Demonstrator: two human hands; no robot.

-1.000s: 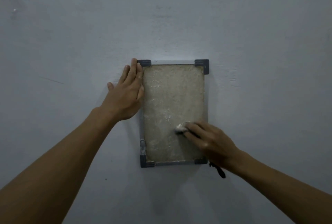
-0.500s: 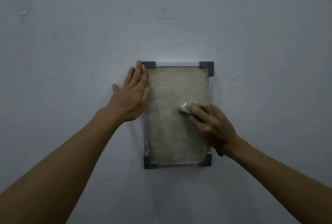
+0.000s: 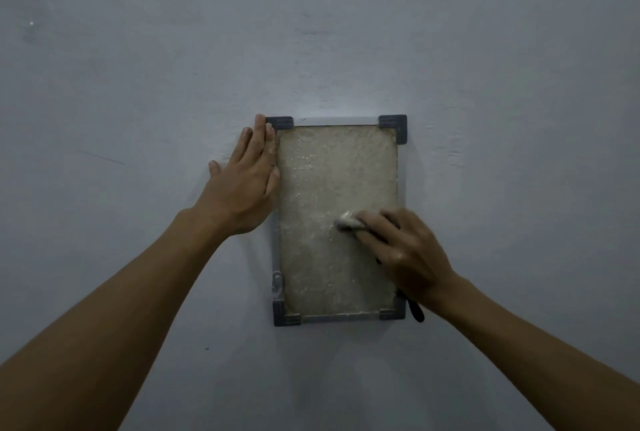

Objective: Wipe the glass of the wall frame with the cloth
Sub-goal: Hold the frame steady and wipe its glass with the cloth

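A small upright wall frame (image 3: pixel 341 120) with dark corner caps hangs on the grey wall. Its glass (image 3: pixel 329 174) looks dusty and speckled beige. My left hand (image 3: pixel 242 188) lies flat, fingers together, against the frame's left edge and the wall beside it. My right hand (image 3: pixel 401 250) presses a small whitish cloth (image 3: pixel 346 220) against the glass, a little below the middle and toward the right side. Only the cloth's tip shows beyond my fingers.
A plain grey wall (image 3: pixel 519 84) surrounds the frame on all sides. A dark strap or cord (image 3: pixel 415 311) hangs beside the frame's lower right corner, under my right wrist.
My right hand slid the cloth up the glass half a second ago, then back down to just below the middle. My left hand stayed on the frame's left edge.
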